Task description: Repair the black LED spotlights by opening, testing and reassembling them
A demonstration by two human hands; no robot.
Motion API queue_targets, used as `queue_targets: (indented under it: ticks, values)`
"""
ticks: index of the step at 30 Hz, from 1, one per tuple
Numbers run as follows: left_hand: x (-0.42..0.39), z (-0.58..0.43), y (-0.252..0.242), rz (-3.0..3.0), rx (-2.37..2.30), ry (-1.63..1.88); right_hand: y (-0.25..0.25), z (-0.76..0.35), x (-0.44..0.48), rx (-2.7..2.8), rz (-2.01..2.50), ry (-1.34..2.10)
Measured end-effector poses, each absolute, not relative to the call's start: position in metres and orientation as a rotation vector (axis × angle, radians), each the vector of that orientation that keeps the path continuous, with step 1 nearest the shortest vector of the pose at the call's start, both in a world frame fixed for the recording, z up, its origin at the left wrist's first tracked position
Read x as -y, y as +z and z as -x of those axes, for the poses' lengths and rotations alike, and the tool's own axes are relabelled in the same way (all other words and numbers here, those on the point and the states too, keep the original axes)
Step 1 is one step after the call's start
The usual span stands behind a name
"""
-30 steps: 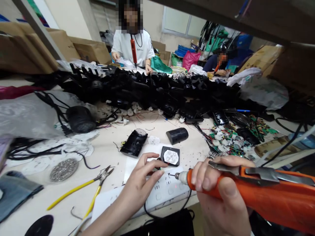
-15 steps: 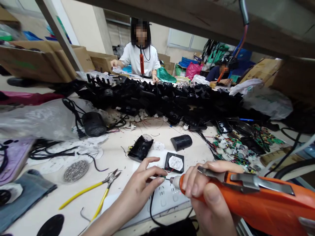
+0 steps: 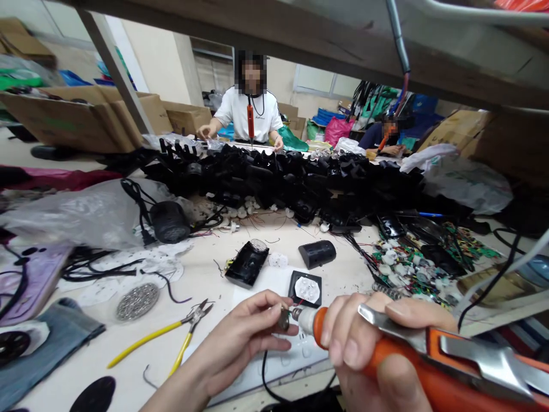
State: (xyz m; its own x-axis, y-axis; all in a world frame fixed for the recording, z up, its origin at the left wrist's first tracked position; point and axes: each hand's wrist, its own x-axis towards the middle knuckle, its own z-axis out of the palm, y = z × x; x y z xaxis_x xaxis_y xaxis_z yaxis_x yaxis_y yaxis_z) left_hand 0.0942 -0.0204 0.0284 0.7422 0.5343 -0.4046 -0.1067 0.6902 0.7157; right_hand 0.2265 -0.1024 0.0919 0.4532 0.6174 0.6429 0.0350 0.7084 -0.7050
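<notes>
Near the front of the table, my left hand (image 3: 242, 329) pinches a small round dark part (image 3: 283, 318), perhaps a little circuit board, between thumb and fingers. My right hand (image 3: 364, 329) is wrapped round an orange electric screwdriver (image 3: 446, 377) with a metal lever on top. Its tip points left at the small part; whether they touch I cannot tell. Just beyond the fingers lies a square black housing (image 3: 293, 284) with a white panel (image 3: 307, 289) and thin red wires. Farther back are an open black casing (image 3: 242, 270) and a curved black cover (image 3: 317, 254).
Yellow-handled cutters (image 3: 148, 342) lie left of my forearm, beside a round dish of screws (image 3: 137, 302). A heap of black casings (image 3: 274, 171) spans the back. Circuit boards and white parts (image 3: 412, 263) pile up at right. A co-worker (image 3: 257, 117) sits opposite; a beam (image 3: 300, 51) crosses overhead.
My left hand has turned, bringing the small part up on edge facing the screwdriver tip. My right hand and the screwdriver have shifted slightly. The whole view has moved a little.
</notes>
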Motion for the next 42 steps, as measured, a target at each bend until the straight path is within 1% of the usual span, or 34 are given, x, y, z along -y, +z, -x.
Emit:
queue_targets:
  ticks: [7, 14, 16, 20, 23, 25, 28, 33, 42]
  values:
    - [0.025, -0.096, 0.028, -0.501, -0.504, 0.343, 0.092, -0.225, 0.106, 1.044, 0.634, 0.432]
    - [0.031, -0.105, 0.031, -0.524, -0.584, 0.382, 0.088, -0.229, 0.106, 1.133, 0.669, 0.342]
    - [0.031, -0.105, 0.029, -0.640, -0.662, 0.415, 0.090, -0.232, 0.105, 1.132, 0.681, 0.320]
    - [0.022, -0.102, 0.018, -1.047, -0.903, 0.595, 0.095, -0.243, 0.099, 0.914, 0.772, 0.228]
    - [0.008, -0.104, 0.015, -1.404, -1.011, 0.640, 0.093, -0.260, 0.091, 0.832, 0.853, 0.260]
    - [0.000, -0.112, 0.015, -1.649, -0.994, 0.640, 0.090, -0.271, 0.084, 0.806, 0.902, 0.333]
    - [-0.008, -0.130, 0.013, -1.936, -0.836, 0.728, 0.085, -0.281, 0.076, 0.792, 0.961, 0.427]
    - [-0.012, -0.158, -0.004, -2.088, -0.639, 0.717, 0.077, -0.285, 0.068, 0.762, 0.931, 0.490]
    - [-0.015, -0.165, -0.017, -2.182, -0.645, 0.609, 0.080, -0.284, 0.061, 0.771, 0.884, 0.533]
